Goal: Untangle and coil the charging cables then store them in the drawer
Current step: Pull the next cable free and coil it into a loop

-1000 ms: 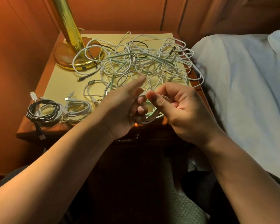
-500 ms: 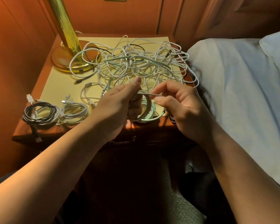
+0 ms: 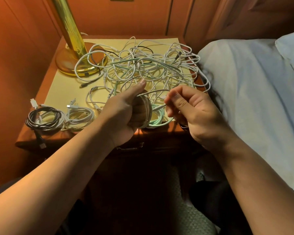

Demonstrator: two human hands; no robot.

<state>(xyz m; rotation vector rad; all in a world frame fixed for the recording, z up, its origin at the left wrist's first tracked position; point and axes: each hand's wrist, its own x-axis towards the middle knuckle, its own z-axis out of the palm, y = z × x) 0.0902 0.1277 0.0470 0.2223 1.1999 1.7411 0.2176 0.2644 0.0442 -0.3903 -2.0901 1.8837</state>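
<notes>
My left hand (image 3: 126, 112) grips a coil of white cable (image 3: 147, 109) wound round its curled fingers, thumb pointing up. My right hand (image 3: 192, 111) pinches the loose end of that cable (image 3: 159, 107) between thumb and fingers, just right of the coil. A green coiled cable (image 3: 157, 120) lies on the nightstand under my hands. Behind them spreads a big tangle of white, green and black cables (image 3: 143, 68). At the front left lie a coiled black cable (image 3: 42, 118) and a coiled white cable (image 3: 80, 116). The drawer handle (image 3: 131, 147) shows below my left wrist.
A brass lamp (image 3: 73, 53) stands at the nightstand's back left, with cable loops over its base. A yellow mat (image 3: 61, 92) covers the wooden nightstand (image 3: 24, 141). A bed with a white sheet (image 3: 253, 92) is close on the right. Wood-panelled walls enclose the left and back.
My hands have drawn apart. The right hand moved right, pulling the cable end out from the coil, and the left thumb has risen upright.
</notes>
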